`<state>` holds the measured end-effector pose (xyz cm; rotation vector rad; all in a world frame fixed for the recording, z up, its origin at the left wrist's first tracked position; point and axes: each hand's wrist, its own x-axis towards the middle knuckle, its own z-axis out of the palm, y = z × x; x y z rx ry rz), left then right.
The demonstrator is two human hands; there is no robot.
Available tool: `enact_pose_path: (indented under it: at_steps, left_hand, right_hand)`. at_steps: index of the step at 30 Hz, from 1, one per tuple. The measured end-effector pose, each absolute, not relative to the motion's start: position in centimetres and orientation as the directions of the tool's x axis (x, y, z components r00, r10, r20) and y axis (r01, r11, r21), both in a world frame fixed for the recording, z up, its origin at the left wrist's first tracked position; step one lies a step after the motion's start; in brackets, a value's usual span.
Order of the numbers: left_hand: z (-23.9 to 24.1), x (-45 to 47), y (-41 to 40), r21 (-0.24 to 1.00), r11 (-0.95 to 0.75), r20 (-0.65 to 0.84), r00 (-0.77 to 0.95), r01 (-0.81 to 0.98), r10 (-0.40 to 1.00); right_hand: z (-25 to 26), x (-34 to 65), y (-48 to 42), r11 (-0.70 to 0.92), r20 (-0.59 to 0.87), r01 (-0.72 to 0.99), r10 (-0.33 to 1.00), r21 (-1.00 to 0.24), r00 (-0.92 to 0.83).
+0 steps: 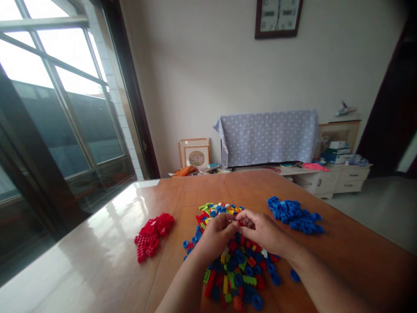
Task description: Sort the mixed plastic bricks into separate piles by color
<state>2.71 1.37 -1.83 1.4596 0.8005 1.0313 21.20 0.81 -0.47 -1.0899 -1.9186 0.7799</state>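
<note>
Head view, both hands at work over a wooden table (97, 261). The left hand (216, 237) and right hand (263, 232) meet fingertip to fingertip above the far half of the mixed pile (241, 269), a loose heap of blue, red, yellow and green bricks and blue rings lying at the table's middle, directly under the wrists. Grip: the fingers of both hands are drawn in narrow, thumbs against forefingers, and pinched between the two sets of tips sits a small red brick (240, 223) — only a sliver of it shows, the rest being covered by the fingers, so its shape cannot be told. The brick is held just clear of the pile, at the point where the two hands touch, nearer the pile's far edge than its near one. Both forearms enter from the bottom edge and converge on that point. To the left of the mixed pile, apart from it, lies a red pile (151, 234) of single-colour bricks; to the right, also apart, a blue pile (295, 215). Neither hand touches either. Beyond the table: a window (48, 108) at left, a clock (278, 17) on the wall, a dotted cloth (269, 137) draped over low furniture, and a frame (195, 154) leaning on the wall.
</note>
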Motion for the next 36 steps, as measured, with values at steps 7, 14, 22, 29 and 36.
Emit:
enact_pose_path:
  at_steps: [7, 14, 22, 29, 36]
  left_hand:
    - [-1.5, 1.4, 2.6, 0.943, -0.021, 0.045, 0.067, -0.333, 0.997]
    - [-0.4, -5.7, 5.2, 0.54, -0.128, -0.394, -0.385, -0.832, 0.835]
    - [-1.5, -9.8, 6.0, 0.491, -0.233, -0.465, -0.478, -0.84, 0.745]
    - [-1.1, -7.7, 5.6, 0.568, -0.161, -0.401, -0.442, -0.807, 0.803]
    - [-1.1, -3.5, 4.3, 0.886, -0.032, -0.136, -0.324, -0.463, 0.936]
  right_hand:
    - [-0.6, 21.0, 0.9, 0.444, 0.345, 0.392, 0.89, -0.805, -0.299]
    - [-0.9, 22.3, 1.9, 0.413, 0.369, 0.408, 0.911, -0.814, -0.186]
    - [-0.7, 22.5, 1.9, 0.407, 0.376, 0.448, 0.913, -0.796, -0.16]
    - [-0.5, 22.5, 1.6, 0.422, 0.362, 0.503, 0.907, -0.754, -0.217]
    - [-1.2, 20.9, 0.4, 0.411, 0.192, 0.664, 0.905, -0.624, -0.38]
